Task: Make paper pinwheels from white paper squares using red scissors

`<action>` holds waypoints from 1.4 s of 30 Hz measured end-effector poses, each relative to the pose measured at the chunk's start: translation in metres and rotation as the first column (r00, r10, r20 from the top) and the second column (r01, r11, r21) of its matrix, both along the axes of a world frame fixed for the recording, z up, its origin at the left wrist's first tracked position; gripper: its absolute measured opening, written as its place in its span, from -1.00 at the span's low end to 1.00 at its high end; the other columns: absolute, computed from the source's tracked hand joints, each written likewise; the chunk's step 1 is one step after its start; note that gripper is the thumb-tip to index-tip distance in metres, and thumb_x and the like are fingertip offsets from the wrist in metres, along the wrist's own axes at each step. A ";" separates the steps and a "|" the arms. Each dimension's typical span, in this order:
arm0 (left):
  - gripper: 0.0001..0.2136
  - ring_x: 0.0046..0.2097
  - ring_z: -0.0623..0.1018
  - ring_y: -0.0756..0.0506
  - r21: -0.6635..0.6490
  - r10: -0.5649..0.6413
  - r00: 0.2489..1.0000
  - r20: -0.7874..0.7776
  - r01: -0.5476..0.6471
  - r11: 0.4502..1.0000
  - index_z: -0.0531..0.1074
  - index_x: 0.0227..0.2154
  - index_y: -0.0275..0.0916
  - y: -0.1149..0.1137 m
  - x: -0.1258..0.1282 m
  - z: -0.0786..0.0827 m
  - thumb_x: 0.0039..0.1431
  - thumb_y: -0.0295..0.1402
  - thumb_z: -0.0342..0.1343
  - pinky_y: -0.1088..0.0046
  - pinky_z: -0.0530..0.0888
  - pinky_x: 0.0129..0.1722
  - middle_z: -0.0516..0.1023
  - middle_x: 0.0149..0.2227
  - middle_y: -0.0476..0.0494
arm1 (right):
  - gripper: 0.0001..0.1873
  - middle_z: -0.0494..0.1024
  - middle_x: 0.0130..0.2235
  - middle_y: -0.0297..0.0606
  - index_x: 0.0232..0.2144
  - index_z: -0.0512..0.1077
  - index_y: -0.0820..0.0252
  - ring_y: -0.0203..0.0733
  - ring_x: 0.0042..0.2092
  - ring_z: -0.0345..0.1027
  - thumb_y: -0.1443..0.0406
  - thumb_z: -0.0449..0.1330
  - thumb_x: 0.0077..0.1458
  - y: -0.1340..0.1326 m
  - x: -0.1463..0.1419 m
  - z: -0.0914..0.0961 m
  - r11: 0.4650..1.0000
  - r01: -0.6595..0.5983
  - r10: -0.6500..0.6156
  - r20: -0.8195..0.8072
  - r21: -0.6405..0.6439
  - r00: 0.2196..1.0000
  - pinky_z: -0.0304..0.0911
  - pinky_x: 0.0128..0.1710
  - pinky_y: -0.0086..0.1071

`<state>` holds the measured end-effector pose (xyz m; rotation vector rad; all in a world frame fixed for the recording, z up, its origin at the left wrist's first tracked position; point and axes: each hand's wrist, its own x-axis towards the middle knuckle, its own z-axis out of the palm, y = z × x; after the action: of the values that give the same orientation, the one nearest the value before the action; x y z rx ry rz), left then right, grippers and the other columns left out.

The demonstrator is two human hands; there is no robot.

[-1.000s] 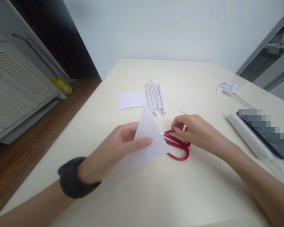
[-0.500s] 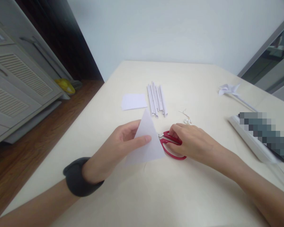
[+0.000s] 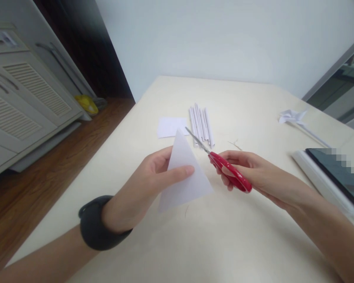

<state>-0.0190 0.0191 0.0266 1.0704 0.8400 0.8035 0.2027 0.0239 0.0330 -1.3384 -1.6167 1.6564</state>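
Note:
My left hand (image 3: 162, 175) pinches a white paper triangle (image 3: 184, 186), thumb on its near face and fingers behind, its tip pointing up and away. In my right hand (image 3: 242, 167) is a pair of red-handled scissors (image 3: 233, 175), lifted off the table. Their metal blades look closed and point up and left, close to the paper's upper right edge; whether they touch it I cannot tell. Beyond the paper lie white paper sheets (image 3: 168, 127) and several rolled paper tubes (image 3: 202, 127), side by side.
A white paper pinwheel (image 3: 293, 116) on a stick lies at the right. Nearer is a dark-screened device (image 3: 336, 165) on a white base. Thin string-like bits (image 3: 235, 144) lie beyond my right hand, and another thin strand (image 3: 187, 211) below the paper. The table (image 3: 224, 94) meets a wall.
My right hand has picked the scissors up from the table and turned their blades toward the paper. My left hand still holds the paper triangle, nearly unmoved. The view has shifted slightly.

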 end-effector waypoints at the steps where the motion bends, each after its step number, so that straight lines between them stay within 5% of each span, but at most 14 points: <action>1: -0.70 -0.23 0.53 -0.11 0.002 0.009 1.000 0.009 -0.009 1.000 0.37 -0.05 -0.10 0.000 0.001 0.000 0.12 -0.41 0.06 0.42 0.48 -0.26 0.53 -0.14 -0.08 | -0.85 0.34 -0.41 -0.36 -0.28 0.34 0.15 -0.36 -0.42 0.22 0.21 0.08 0.12 -0.001 -0.001 0.001 1.000 0.005 -0.006 -0.049 -0.028 0.999 0.07 -0.48 -0.49; 6: -0.66 -0.20 0.54 -0.13 0.012 0.041 0.998 0.051 -0.041 0.999 0.34 -0.01 -0.09 0.001 0.001 -0.001 0.13 -0.39 0.06 0.43 0.48 -0.26 0.51 -0.07 -0.10 | -0.76 0.23 -0.55 -0.41 -0.46 0.27 0.19 -0.41 -0.55 0.02 0.15 0.11 0.10 -0.007 -0.006 0.000 0.998 -0.036 0.027 -0.175 -0.051 0.984 -0.11 -0.56 -0.47; 15: -0.67 -0.20 0.54 -0.21 0.083 0.174 0.984 -0.042 -0.170 0.982 0.41 -0.09 -0.17 0.001 0.006 0.004 0.04 -0.30 0.14 0.36 0.49 -0.31 0.53 -0.11 -0.17 | -0.61 0.28 -0.47 -0.36 -0.47 0.21 0.18 -0.36 -0.50 0.11 0.00 -0.09 0.15 -0.018 -0.023 0.003 0.989 0.059 -0.105 -0.358 -0.137 0.928 0.06 -0.46 -0.43; 24: -0.73 -0.23 0.54 -0.18 0.090 0.144 0.988 -0.054 -0.139 0.986 0.42 -0.16 -0.19 0.003 0.000 0.002 0.07 -0.26 0.11 0.40 0.45 -0.33 0.54 -0.15 -0.14 | -0.62 0.25 -0.44 -0.36 -0.29 0.35 0.16 -0.39 -0.47 0.10 0.02 -0.07 0.14 -0.024 -0.021 0.002 0.974 -0.157 0.071 -0.444 -0.162 0.893 0.08 -0.43 -0.46; 30: -0.77 -0.26 0.54 -0.14 0.044 0.159 0.987 -0.015 -0.159 0.986 0.41 -0.13 -0.12 0.005 -0.004 0.000 0.13 -0.31 0.03 0.47 0.44 -0.38 0.54 -0.17 -0.07 | -0.60 0.22 -0.38 -0.32 -0.17 0.39 0.10 -0.35 -0.44 0.12 0.02 -0.07 0.15 -0.025 -0.020 0.006 0.986 -0.070 0.010 -0.364 -0.153 0.931 0.15 -0.40 -0.42; 36: -0.83 -0.29 0.52 -0.13 0.071 0.177 0.984 -0.017 -0.176 0.982 0.44 -0.24 -0.17 0.004 -0.003 -0.001 0.12 -0.31 0.04 0.44 0.44 -0.35 0.55 -0.28 -0.08 | -0.46 0.29 -0.10 -0.22 0.03 0.25 -0.06 -0.16 -0.15 0.21 -0.09 -0.07 0.06 -0.023 -0.007 -0.010 0.989 -0.113 0.132 -0.227 0.096 0.965 0.16 -0.08 -0.22; 42: -0.79 -0.28 0.52 -0.15 0.094 0.135 0.991 -0.009 -0.133 0.987 0.41 -0.20 -0.19 0.003 0.001 0.001 0.08 -0.31 0.09 0.38 0.46 -0.34 0.54 -0.22 -0.13 | -0.70 0.34 -0.26 -0.27 -0.21 0.33 0.14 -0.24 -0.19 0.23 0.08 0.06 0.11 -0.017 -0.015 -0.007 0.975 -0.221 0.219 -0.258 0.024 0.941 0.21 -0.16 -0.33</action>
<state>-0.0181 0.0219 0.0273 1.1123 0.9013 0.9566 0.1875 0.0073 0.0258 -0.9205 -1.6503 1.8770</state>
